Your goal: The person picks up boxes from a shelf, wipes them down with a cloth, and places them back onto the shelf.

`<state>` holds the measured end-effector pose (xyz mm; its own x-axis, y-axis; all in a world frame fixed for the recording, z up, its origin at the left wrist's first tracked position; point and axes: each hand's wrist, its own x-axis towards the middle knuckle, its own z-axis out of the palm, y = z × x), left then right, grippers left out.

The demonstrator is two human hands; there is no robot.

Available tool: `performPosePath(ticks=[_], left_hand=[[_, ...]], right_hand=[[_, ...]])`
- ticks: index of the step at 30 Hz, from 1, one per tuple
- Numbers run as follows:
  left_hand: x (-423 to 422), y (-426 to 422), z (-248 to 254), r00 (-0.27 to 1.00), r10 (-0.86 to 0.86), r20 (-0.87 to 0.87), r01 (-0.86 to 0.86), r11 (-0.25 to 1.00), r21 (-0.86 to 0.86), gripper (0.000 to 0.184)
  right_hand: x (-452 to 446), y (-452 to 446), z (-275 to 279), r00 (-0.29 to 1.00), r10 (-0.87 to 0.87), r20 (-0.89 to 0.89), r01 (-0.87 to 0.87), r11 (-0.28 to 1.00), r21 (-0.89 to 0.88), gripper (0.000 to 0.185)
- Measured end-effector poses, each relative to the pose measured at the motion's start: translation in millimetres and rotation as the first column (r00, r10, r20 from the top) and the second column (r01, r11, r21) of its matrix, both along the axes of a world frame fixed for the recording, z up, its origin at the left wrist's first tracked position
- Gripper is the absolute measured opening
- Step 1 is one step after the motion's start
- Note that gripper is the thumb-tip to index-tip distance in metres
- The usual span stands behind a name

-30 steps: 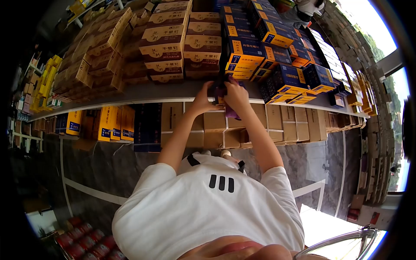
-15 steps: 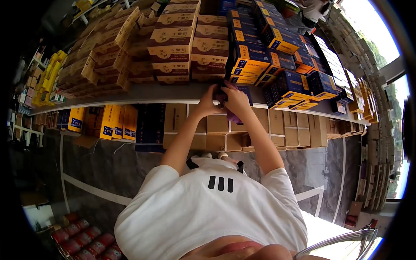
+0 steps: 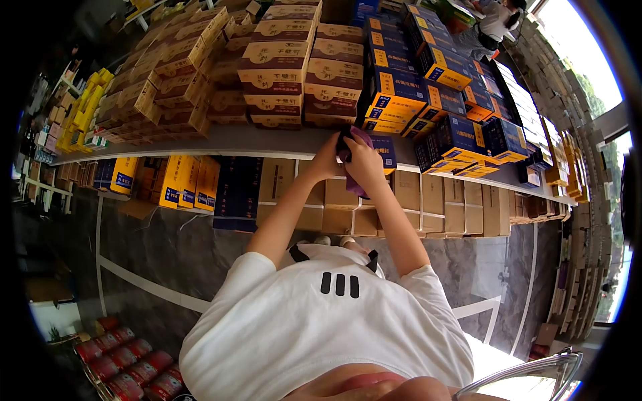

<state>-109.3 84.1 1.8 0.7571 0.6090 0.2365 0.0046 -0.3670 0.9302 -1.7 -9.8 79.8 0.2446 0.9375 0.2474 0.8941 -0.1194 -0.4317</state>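
In the head view, the right hand is curling closed around a purple cloth, while the left hand is meeting it, its grip too hidden to judge. The cloth is bunching at the front edge of the counter, near a blue-and-orange box.

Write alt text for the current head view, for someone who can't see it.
Left hand and right hand meet at a purple cloth by the front edge of a long shelf. Cream-and-brown boxes and blue-and-orange boxes stand stacked behind; plain cartons sit below.
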Motion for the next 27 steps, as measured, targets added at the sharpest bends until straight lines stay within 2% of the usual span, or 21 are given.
performPosePath(ticks=[2, 4, 7, 8, 11, 12, 13, 14, 15, 17, 19, 23, 27], left_hand=[[-3, -2, 7, 0.999, 0.02, -0.046, -0.017, 0.998, 0.052, 0.105], [-1, -5, 8, 0.99, 0.069, -0.124, -0.057, 0.994, 0.095, 0.107], [-1, -4, 4, 0.988, 0.072, -0.133, -0.054, 0.989, 0.137, 0.108], [-2, -4, 3, 0.988, 0.058, -0.141, -0.043, 0.993, 0.11, 0.107], [1, -1, -4, 0.989, 0.061, -0.133, -0.044, 0.991, 0.125, 0.106], [1, -1, -8, 0.989, 0.055, -0.139, -0.038, 0.992, 0.121, 0.106], [1, 2, -10, 0.998, 0.0, -0.07, 0.005, 0.998, 0.068, 0.105], [2, 5, -12, 0.999, -0.053, 0.002, 0.053, 0.998, 0.021, 0.104], [2, 5, -10, 0.998, -0.063, -0.006, 0.064, 0.998, 0.027, 0.104], [4, 3, -7, 1.0, 0.017, -0.024, -0.015, 0.995, 0.097, 0.104], [0, -2, 0, 0.998, 0.03, -0.06, -0.021, 0.989, 0.148, 0.105], [0, -2, -3, 0.997, 0.053, -0.063, -0.033, 0.96, 0.277, 0.107], [-1, -1, 0, 0.995, 0.058, -0.079, -0.036, 0.967, 0.254, 0.106]], right_hand=[[11, -9, 5, 0.994, -0.112, -0.002, 0.111, 0.991, -0.069, 0.041], [43, -18, -8, 0.987, -0.163, 0.015, 0.163, 0.987, 0.006, 0.04], [74, -37, -8, 0.964, -0.261, 0.04, 0.259, 0.964, 0.062, 0.039], [78, -43, -7, 0.95, -0.31, -0.019, 0.31, 0.951, -0.019, 0.038], [23, -58, 31, 0.954, -0.295, -0.057, 0.298, 0.953, 0.056, 0.042], [5, -57, 27, 0.972, -0.222, -0.076, 0.225, 0.974, 0.031, 0.045], [-10, -55, 23, 0.983, -0.152, -0.099, 0.154, 0.988, 0.009, 0.048], [-17, -51, 4, 0.991, -0.122, -0.051, 0.124, 0.992, 0.029, 0.049], [-23, -48, -6, 0.996, -0.093, -0.003, 0.093, 0.994, 0.05, 0.051], [-15, -53, -20, 0.993, -0.113, 0.021, 0.111, 0.99, 0.087, 0.052], [-2, -67, -18, 0.989, -0.138, -0.045, 0.141, 0.986, 0.086, 0.052], [35, -86, -18, 0.957, -0.291, -0.006, 0.291, 0.953, 0.082, 0.05], [46, -90, -16, 0.92, -0.391, 0.002, 0.389, 0.916, 0.099, 0.051]])
